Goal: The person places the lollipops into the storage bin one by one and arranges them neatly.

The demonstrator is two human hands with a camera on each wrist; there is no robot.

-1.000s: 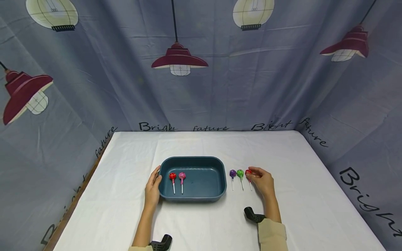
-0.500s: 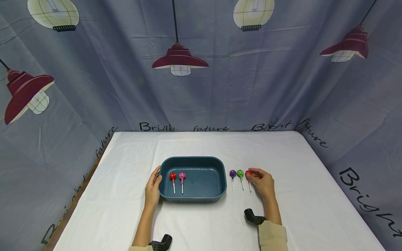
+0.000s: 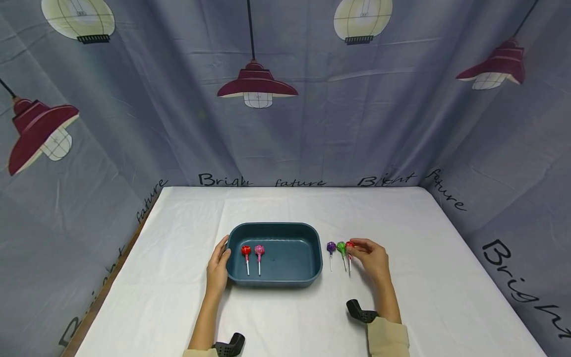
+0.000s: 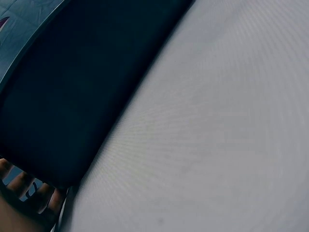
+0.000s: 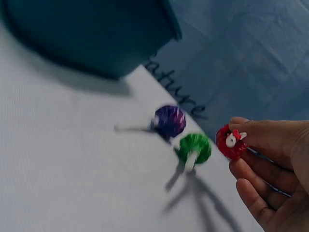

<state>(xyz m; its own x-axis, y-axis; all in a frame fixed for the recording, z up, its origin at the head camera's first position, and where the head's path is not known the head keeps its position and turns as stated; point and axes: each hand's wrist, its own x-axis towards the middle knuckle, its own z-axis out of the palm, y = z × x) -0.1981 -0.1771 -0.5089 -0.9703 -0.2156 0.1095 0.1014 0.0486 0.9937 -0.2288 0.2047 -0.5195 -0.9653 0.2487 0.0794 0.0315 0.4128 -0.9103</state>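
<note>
My left hand (image 3: 216,271) grips the left end of a deep blue-green tray (image 3: 285,282); in the left wrist view its fingers (image 4: 41,195) reach along the end wall. Inside the tray lie a red lollipop (image 3: 246,251) and a pink lollipop (image 3: 259,251), side by side. Right of the tray, my right hand (image 3: 373,260) pinches another red lollipop (image 5: 231,142) by its head between thumb and fingertips. It is raised off the cloth, its stick pointing to the wrist camera. Just left of it lie a green lollipop (image 5: 195,149) and a purple lollipop (image 5: 169,121).
White cloth (image 3: 285,322) covers the table. A grey-blue curtain (image 3: 285,139) printed with lamps and lettering stands behind and at both sides. Black wrist devices are worn on the left wrist (image 3: 230,345) and the right wrist (image 3: 361,312).
My right hand has lifted the red lollipop and shifted it slightly left, close to the green one. The left hand and the tray have kept their place.
</note>
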